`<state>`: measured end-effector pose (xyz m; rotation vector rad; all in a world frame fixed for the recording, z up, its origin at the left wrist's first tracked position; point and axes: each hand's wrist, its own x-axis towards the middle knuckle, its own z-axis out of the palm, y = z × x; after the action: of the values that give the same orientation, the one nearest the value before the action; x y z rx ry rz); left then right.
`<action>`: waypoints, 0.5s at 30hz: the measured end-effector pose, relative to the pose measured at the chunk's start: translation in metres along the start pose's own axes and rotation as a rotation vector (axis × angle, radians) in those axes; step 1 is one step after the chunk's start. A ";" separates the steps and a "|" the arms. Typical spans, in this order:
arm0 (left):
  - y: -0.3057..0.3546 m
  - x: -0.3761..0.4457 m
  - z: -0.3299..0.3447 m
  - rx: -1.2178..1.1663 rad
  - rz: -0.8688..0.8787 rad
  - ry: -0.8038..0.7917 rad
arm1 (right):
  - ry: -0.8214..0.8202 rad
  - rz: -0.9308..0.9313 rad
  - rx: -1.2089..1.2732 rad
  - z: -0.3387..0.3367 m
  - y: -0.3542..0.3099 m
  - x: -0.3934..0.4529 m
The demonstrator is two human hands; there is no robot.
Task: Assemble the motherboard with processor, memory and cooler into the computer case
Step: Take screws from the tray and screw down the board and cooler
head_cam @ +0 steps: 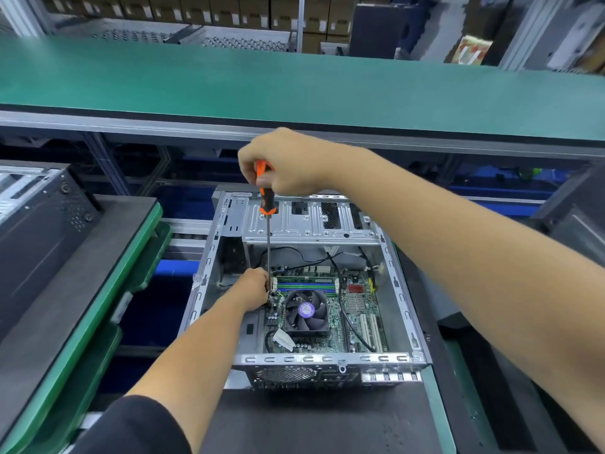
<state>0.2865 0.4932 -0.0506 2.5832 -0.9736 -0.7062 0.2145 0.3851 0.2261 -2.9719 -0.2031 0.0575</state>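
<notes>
My right hand (288,162) is fisted around the orange-and-black screwdriver (265,198) — shaft upright, tip down at the motherboard's (327,309) upper-left corner. My left hand (253,288) is closed there around the tip, hiding it. The board — one cooler fan (306,311), memory slots (306,286) — lies inside the open computer case (406,309).

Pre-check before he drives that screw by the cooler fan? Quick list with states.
1. Right hand holds screwdriver handle: ok.
2. Shaft near upright over the motherboard: ok.
3. Left hand steadies the tip: ok.
4. Tip seated in a screw: cannot tell, hidden by fingers.
5. Board lying inside the case: ok.
6. Black cable crosses the board, right of the cooler fan, away from the tip: ok.
</notes>
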 end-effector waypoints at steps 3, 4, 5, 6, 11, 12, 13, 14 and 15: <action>0.003 -0.003 -0.002 0.017 0.009 0.003 | 0.096 0.139 -0.137 0.007 -0.005 0.006; 0.004 -0.004 -0.002 0.027 0.005 0.004 | 0.091 0.192 -0.166 0.007 -0.005 0.007; 0.005 -0.004 -0.002 0.031 -0.003 0.005 | 0.056 0.214 -0.189 0.004 -0.005 0.007; 0.005 -0.005 -0.002 0.030 -0.010 0.003 | -0.005 0.201 -0.193 0.000 -0.004 0.007; 0.005 -0.006 -0.003 0.041 0.002 -0.010 | -0.081 0.106 -0.030 -0.007 -0.006 0.000; 0.005 -0.005 -0.004 0.043 0.007 -0.012 | -0.011 0.114 -0.040 -0.003 -0.007 0.001; 0.006 -0.006 -0.004 0.042 0.009 -0.013 | 0.048 0.164 -0.078 0.001 -0.008 0.002; 0.006 -0.007 -0.004 0.047 0.011 -0.019 | 0.087 0.227 -0.119 0.005 -0.008 0.004; 0.007 -0.007 -0.005 0.057 0.011 -0.024 | 0.104 0.287 -0.145 0.006 -0.007 0.004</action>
<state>0.2807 0.4938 -0.0412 2.6218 -1.0295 -0.7188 0.2172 0.3937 0.2207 -3.1134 0.2432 -0.0814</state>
